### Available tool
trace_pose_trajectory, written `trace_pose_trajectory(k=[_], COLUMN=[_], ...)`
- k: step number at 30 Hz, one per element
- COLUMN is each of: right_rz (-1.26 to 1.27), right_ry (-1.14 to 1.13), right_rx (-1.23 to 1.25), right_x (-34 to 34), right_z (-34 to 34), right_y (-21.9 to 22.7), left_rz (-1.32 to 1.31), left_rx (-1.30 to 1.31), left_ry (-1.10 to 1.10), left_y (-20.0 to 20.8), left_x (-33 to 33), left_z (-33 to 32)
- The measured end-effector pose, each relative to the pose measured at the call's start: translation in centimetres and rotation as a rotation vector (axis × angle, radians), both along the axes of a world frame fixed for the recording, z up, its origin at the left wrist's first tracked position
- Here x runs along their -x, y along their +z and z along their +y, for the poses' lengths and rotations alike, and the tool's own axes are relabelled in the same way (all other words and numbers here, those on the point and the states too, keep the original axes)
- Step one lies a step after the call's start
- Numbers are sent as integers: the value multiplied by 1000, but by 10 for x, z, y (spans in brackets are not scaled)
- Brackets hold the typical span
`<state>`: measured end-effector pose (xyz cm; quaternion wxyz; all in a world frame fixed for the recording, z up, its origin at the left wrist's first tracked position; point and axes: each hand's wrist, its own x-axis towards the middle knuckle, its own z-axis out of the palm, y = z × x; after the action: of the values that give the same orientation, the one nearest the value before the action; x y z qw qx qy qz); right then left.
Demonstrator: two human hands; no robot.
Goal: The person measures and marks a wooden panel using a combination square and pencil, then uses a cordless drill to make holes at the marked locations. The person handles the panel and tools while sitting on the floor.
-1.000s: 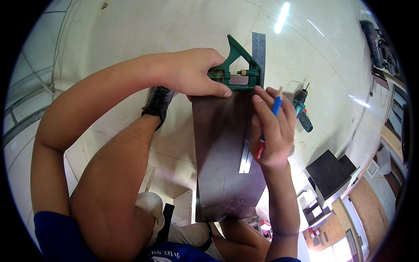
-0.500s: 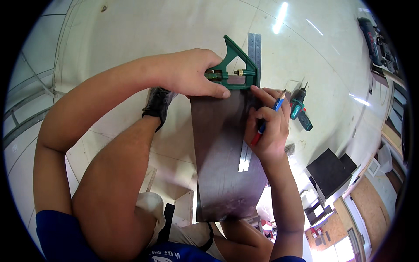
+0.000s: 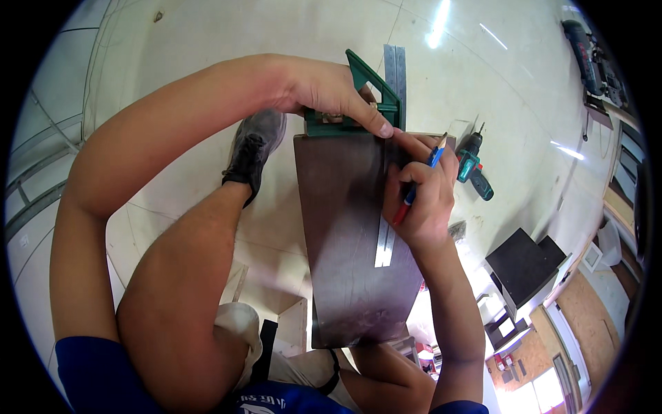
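Observation:
A dark brown board (image 3: 345, 228) lies lengthwise in front of me, reaching from my lap to beside my shoe. At its far end sits a green combination square (image 3: 338, 130) with a steel rule (image 3: 395, 76) through it. My left hand (image 3: 324, 86) is closed over the square's head, its thumb pressing near the rule. The rule's near part lies on the board, partly hidden by my right hand (image 3: 431, 186). That hand grips a blue and red pencil (image 3: 436, 157), its sharpened tip pointing away from me. The right fingertips touch the board's far edge, close to the left thumb.
A green and black cordless drill (image 3: 471, 165) lies on the floor right of the board. Further right stands a black-topped box (image 3: 524, 265). Another power tool (image 3: 583, 55) is at the upper right. My shoe (image 3: 255, 148) is beside the board's left side.
My left hand has slid over the square toward the rule, its thumb now beside the right fingers. The square has shifted slightly nearer and left in view. My right hand keeps the pencil.

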<state>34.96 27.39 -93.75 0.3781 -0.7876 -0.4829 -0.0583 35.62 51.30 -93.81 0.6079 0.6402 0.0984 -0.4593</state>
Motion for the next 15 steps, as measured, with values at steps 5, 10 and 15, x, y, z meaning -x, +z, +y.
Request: trace_pose_trajectory(k=[5,10,15], right_rz=[41,59,59], right_ry=[-13,2,24], right_rx=[24,25,67], right_x=[0,-1,-2], right_z=[-3,-2,-5], right_y=[-1,1,1], left_rz=[-52,-78,-97], left_rx=[-29,-55,-101], left_ry=[8,44,42], left_y=[-6,-5,-1], left_x=[5,9,9], left_z=[-4,-5,-7])
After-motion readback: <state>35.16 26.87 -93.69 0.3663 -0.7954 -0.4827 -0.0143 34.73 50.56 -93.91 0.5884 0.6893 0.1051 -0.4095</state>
